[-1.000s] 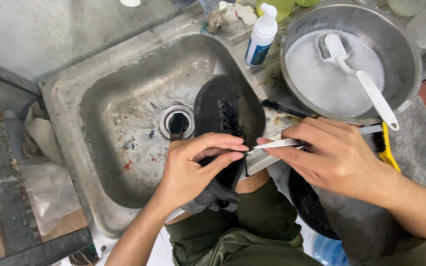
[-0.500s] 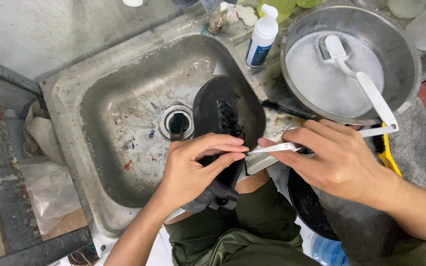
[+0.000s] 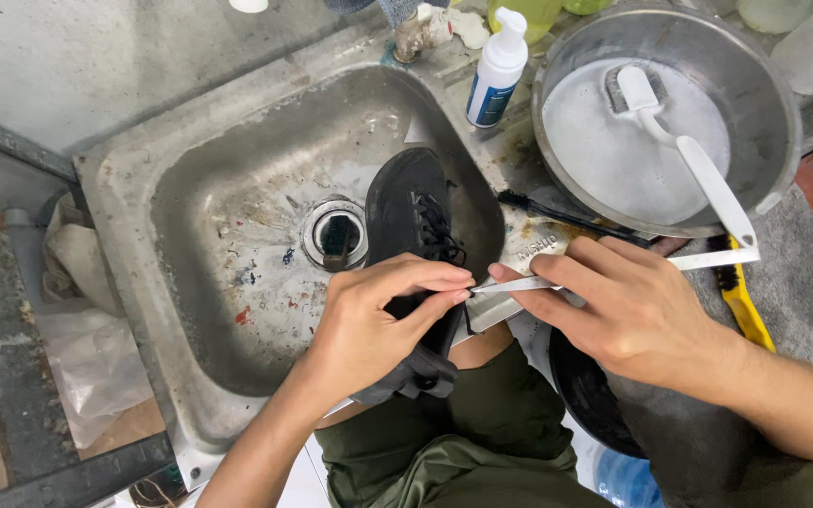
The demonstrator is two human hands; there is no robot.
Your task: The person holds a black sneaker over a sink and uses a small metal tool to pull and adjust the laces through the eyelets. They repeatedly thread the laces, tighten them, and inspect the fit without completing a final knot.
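Black sneaker [image 3: 406, 212] lies toe-away across the front rim of a steel sink [image 3: 190, 216], heel end toward the person's lap. Far left: crumpled plastic bag [image 3: 96, 357] beside the sink; drain [image 3: 336, 235] just left of the shoe. Left hand [image 3: 369, 329] is over the shoe's collar, fingers [image 3: 435, 282] curled and pinched, apparently onto the shoe's opening or a lace, and meeting the tip of a flat metal strip [image 3: 613, 273]; exact grip hidden. Right hand [image 3: 632, 315] is closed around that strip, thumb and forefinger pinching it near the tip, the other end pointing right. Behind: white foam pump bottle [image 3: 498, 71] on the worktop, thin black brush [image 3: 557, 214] lying between sink and a metal basin [image 3: 764, 85] of soapy water with a white long-handled brush [image 3: 689, 160] resting in it. Yellow-handled brush [image 3: 741, 301] at far right.

Judgement on doing it well: brace the shoe firmly with the left hand, keep the strip low and flat, work with short controlled strokes, keep fingertips off the edge.
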